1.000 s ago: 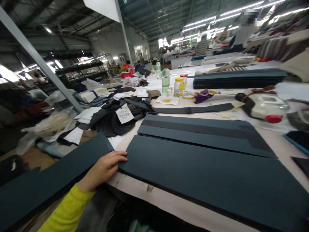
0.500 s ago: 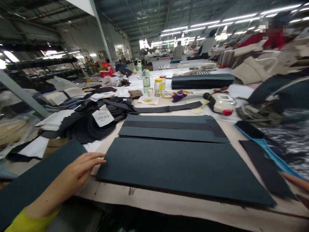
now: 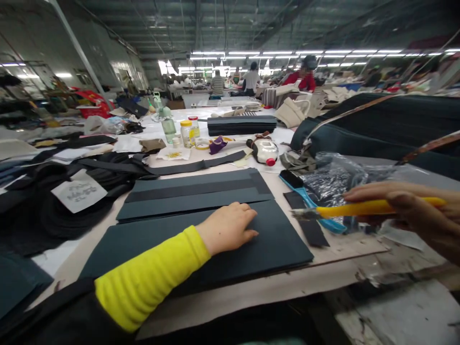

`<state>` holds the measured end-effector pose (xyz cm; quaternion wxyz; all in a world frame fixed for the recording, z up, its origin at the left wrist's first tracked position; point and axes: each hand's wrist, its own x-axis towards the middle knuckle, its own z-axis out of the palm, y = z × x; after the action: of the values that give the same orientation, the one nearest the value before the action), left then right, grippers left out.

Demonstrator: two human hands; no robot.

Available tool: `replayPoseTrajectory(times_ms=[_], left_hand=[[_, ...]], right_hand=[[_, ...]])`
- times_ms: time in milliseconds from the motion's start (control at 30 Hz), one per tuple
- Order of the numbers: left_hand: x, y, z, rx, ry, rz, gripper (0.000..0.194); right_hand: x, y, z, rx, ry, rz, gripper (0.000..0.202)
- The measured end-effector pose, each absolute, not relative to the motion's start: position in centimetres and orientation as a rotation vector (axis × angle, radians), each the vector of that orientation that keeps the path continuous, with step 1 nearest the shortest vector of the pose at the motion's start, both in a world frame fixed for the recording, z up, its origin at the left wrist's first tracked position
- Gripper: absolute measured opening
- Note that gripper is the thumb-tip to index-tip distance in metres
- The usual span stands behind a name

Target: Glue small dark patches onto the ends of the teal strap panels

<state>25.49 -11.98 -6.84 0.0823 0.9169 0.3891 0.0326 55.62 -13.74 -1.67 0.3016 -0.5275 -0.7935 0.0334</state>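
A narrow lane of tabletop (image 3: 276, 190) lies right of the dark panels (image 3: 276, 235); the black strip (image 3: 311, 230) and blue brush (image 3: 304, 195) hem it in, while the left forearm (image 3: 154, 278) blocks leftward.

Yellow-lidded jar (image 3: 187, 136) near green bottle (image 3: 168, 128); red-capped bottle (image 3: 265, 152) farther right.

The front stack of dark blue-green sheets (image 3: 268, 239) lies flat, with straight edges, a plain top surface and layers placed closely one upon another. The yellow-handled tool (image 3: 359, 208) is held to its right, nearly horizontal, its greyish, blurred tip pointing left.
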Motion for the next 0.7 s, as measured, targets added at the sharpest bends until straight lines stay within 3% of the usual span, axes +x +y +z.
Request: replayPoseTrajectory(times_ms=[233,500,600,700], left_hand=[[29.3,-9.8,-9.0,2.676,1.22,0.118,0.061],[29.3,-9.7,-9.4,2.669,1.215,0.083,0.062],[29.4,-9.7,-9.4,2.675,1.206,0.1,0.062],[29.4,-9.7,-9.5,2.664,1.202,0.11,0.061]], right_hand=[[53.8,-13.7,-1.7,-1.189,-2.208,0.173,0.04],[52.4,-12.5,-2.0,-1.043,-2.338,0.2,0.042],[52.1,-11.9,-2.9,-1.083,-2.365,0.356,0.038],[51.9,-11.9,-3.8,-1.191,-2.176,0.732,0.037]])
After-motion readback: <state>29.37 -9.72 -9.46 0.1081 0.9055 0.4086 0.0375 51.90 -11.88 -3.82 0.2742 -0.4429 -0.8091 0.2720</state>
